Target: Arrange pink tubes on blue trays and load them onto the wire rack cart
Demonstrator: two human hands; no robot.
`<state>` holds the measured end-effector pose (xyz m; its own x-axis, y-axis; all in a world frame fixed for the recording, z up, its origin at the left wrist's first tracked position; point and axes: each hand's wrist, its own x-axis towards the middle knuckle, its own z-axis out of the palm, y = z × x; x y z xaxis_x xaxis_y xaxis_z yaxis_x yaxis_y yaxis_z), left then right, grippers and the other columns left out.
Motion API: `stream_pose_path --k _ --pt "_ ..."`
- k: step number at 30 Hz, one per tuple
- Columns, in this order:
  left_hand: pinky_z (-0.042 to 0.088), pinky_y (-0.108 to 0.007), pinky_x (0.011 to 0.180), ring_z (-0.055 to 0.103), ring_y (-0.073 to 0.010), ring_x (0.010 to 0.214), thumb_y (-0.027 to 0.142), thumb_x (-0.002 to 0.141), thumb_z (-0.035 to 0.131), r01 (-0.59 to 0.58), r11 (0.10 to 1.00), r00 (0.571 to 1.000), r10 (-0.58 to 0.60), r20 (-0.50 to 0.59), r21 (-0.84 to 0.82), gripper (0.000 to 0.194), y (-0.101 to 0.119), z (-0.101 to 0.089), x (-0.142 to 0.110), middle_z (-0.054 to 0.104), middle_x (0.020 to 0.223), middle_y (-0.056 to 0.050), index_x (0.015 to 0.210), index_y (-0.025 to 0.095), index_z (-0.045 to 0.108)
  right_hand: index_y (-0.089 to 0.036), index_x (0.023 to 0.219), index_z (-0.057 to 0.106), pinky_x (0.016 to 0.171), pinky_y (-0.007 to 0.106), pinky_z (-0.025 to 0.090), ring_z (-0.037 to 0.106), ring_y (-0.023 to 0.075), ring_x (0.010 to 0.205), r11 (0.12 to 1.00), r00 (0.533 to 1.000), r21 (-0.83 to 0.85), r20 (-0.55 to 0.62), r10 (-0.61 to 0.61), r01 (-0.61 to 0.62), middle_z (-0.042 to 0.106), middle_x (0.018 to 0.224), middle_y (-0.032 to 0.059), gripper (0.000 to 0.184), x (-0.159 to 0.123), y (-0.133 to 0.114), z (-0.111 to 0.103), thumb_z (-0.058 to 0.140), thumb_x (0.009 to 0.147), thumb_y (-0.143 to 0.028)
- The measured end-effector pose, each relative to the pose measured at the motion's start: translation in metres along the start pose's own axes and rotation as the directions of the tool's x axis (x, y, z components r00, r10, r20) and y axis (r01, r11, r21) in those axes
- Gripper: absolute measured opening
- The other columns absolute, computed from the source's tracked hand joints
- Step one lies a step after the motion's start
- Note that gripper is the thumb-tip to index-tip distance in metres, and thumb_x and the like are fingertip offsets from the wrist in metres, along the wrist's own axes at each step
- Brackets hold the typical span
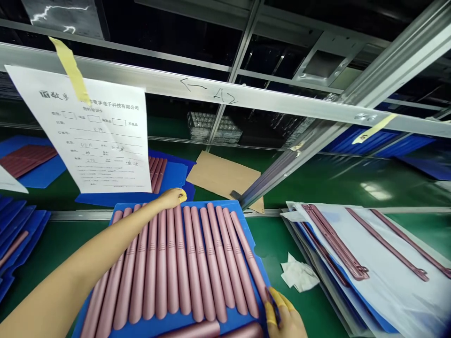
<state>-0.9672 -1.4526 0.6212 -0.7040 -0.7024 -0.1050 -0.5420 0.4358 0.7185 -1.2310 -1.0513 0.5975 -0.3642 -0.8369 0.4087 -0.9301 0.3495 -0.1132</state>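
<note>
A blue tray (248,230) fills the lower middle of my view, holding several long pink metal rods (186,263) side by side. Each rod has fine grooves across its middle. Two more pink bars (192,330) lie along the tray's near edge, partly cut off by the frame. My left hand (172,198) reaches across the rods, its fingers curled on the tray's far edge, with a yellow finger cot on one fingertip. My right hand (285,315) grips the tray's near right corner, with yellow cots on its fingers. A dark object beside those fingers is too unclear to name.
A green workbench (271,253) runs beneath the tray. To the right lie a crumpled white cloth (299,274) and stacked trays with long pink parts on white sheets (384,249). Blue trays (17,230) stand at left. A taped paper form (98,131) hangs from an aluminium rail (225,91).
</note>
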Motion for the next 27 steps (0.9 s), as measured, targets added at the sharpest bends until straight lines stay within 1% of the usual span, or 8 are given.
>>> stream_pose_path --k 4,8,14,17,20,23,25,27 --pt "0.047 -0.028 0.082 0.063 -0.0194 0.092 0.025 0.08 0.047 -0.001 1.0 1.0 0.0 -0.026 -0.024 0.033 0.033 0.02 0.022 0.065 0.109 -0.012 0.105 0.012 0.062 -0.018 0.108 0.062 0.071 0.036 0.053 0.06 0.0235 0.086 0.997 0.994 0.002 0.085 0.071 -0.072 0.063 0.096 0.0105 0.051 0.017 -0.014 0.018 0.03 0.088 -0.052" --pt "0.046 -0.027 0.084 0.062 -0.0182 0.095 0.024 0.082 0.044 -0.01 0.999 1.0 0.009 -0.024 -0.052 0.037 0.064 0.048 0.046 0.061 0.116 -0.015 0.113 0.009 0.058 -0.016 0.112 0.06 0.073 0.035 0.054 0.06 0.0235 0.091 0.996 0.988 0.021 0.128 0.085 -0.088 0.061 0.101 0.0118 0.052 0.024 -0.025 0.019 0.029 0.089 -0.05" --pt "0.046 -0.026 0.08 0.063 -0.0175 0.088 0.019 0.08 0.045 -0.052 0.996 0.997 0.056 0.055 -0.066 0.022 0.081 0.078 0.052 0.069 0.091 -0.005 0.083 0.015 0.066 -0.02 0.113 0.06 0.076 0.033 0.054 0.06 0.0214 0.095 0.988 0.985 0.132 0.159 0.063 -0.084 0.062 0.104 0.009 0.047 0.02 -0.018 0.008 0.033 0.089 -0.05" --pt "0.045 -0.027 0.083 0.062 -0.018 0.09 0.022 0.082 0.042 -0.056 0.997 0.998 0.058 0.037 -0.06 0.024 0.084 0.083 0.049 0.069 0.093 -0.005 0.083 0.015 0.065 -0.021 0.11 0.062 0.079 0.034 0.054 0.06 0.0212 0.097 0.975 0.985 0.209 0.167 0.045 -0.08 0.063 0.104 0.0081 0.044 0.022 -0.016 0.005 0.035 0.089 -0.05" --pt "0.044 -0.029 0.089 0.059 -0.0188 0.1 0.03 0.086 0.038 -0.049 0.997 0.999 0.048 -0.024 -0.051 0.03 0.089 0.073 0.051 0.066 0.107 -0.006 0.096 0.016 0.062 -0.022 0.107 0.063 0.078 0.033 0.054 0.06 0.0204 0.095 0.959 0.989 0.273 0.146 0.031 -0.07 0.064 0.101 0.0069 0.04 0.026 -0.013 0.002 0.038 0.089 -0.048" --pt "0.04 -0.032 0.098 0.055 -0.0198 0.11 0.038 0.089 0.034 -0.03 0.999 0.993 0.026 -0.118 -0.039 0.038 0.086 0.04 0.038 0.063 0.116 -0.007 0.106 0.016 0.06 -0.021 0.105 0.063 0.078 0.033 0.054 0.06 0.0202 0.094 0.948 0.997 0.318 0.075 0.006 -0.029 0.064 0.099 0.0066 0.037 0.029 -0.001 -0.001 0.042 0.089 -0.047" --pt "0.034 -0.035 0.105 0.048 -0.0204 0.12 0.04 0.09 0.03 0.001 1.0 0.958 -0.004 -0.288 -0.009 0.043 0.071 0.011 0.005 0.057 0.126 -0.008 0.115 0.016 0.056 -0.02 0.108 0.061 0.078 0.034 0.054 0.06 0.0209 0.094 0.946 0.999 0.325 0.033 -0.016 0.005 0.063 0.102 0.0078 0.036 0.03 0.012 -0.003 0.044 0.088 -0.045" --pt "0.029 -0.038 0.109 0.042 -0.0218 0.127 0.042 0.09 0.03 0.068 0.996 0.872 -0.032 -0.488 0.056 0.048 0.042 -0.013 -0.05 0.05 0.134 -0.009 0.125 0.016 0.05 -0.02 0.114 0.058 0.082 0.037 0.052 0.057 0.0221 0.1 0.942 0.997 0.332 0.029 -0.068 0.054 0.059 0.111 0.0094 0.037 0.03 0.024 -0.004 0.046 0.088 -0.043"
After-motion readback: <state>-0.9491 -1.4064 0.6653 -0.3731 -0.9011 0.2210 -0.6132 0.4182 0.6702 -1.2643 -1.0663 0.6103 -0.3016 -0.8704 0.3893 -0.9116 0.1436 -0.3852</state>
